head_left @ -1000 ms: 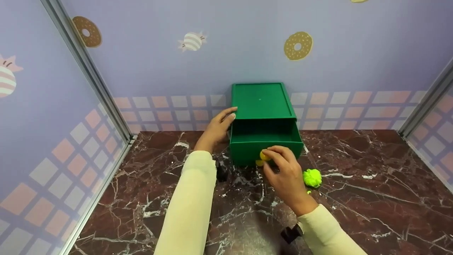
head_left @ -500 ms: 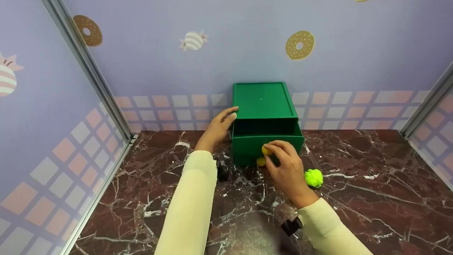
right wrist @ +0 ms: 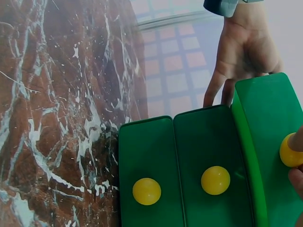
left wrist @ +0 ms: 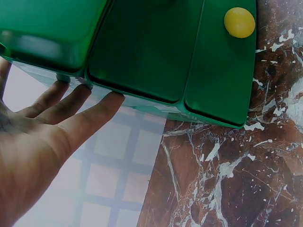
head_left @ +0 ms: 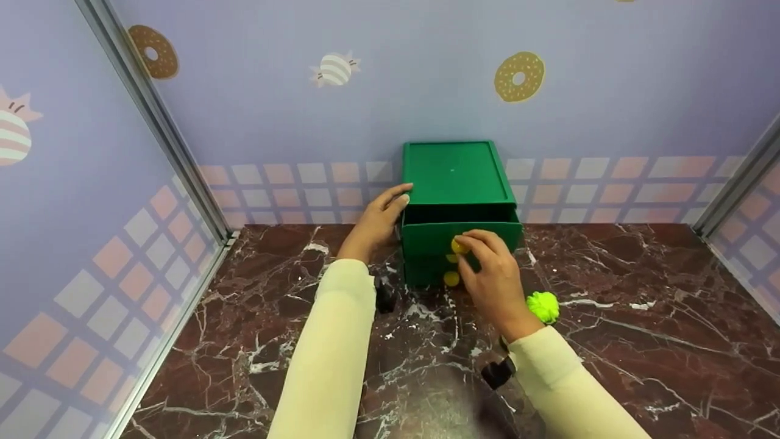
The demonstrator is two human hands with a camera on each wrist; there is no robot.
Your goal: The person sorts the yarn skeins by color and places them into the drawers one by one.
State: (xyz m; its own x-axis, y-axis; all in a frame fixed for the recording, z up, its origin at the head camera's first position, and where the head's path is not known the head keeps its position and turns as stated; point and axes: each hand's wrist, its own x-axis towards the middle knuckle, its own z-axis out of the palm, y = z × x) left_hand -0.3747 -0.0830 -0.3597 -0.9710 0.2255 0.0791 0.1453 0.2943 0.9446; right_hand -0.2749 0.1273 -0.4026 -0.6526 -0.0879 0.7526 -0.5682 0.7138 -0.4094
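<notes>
At the left edge of the head view, a striped candy print point(head_left: 13, 139) marked the lilac side panel, and a silver metal rail point(head_left: 152, 122) ran down beside it. Just left of centre, a cream sleeve point(head_left: 323, 353) reached up to the left hand point(head_left: 373, 227), whose extended fingers touched the side of the green drawer cabinet point(head_left: 452, 172) without wrapping round anything. The cabinet stood right of centre on the dark red marble-patterned tabletop point(head_left: 646, 360), its top drawer point(head_left: 423, 238) pulled partway out. Below that, the middle drawer's yellow knob point(right wrist: 216, 180) and the bottom drawer's yellow knob point(right wrist: 147, 191) showed on closed fronts. The right hand point(head_left: 492, 277) pinched the top drawer's yellow knob point(head_left: 458, 246) between thumb and fingers. A lime-green crinkled ball point(head_left: 542, 306) lay on the tabletop near the right wrist, in the lower right of the frame.
</notes>
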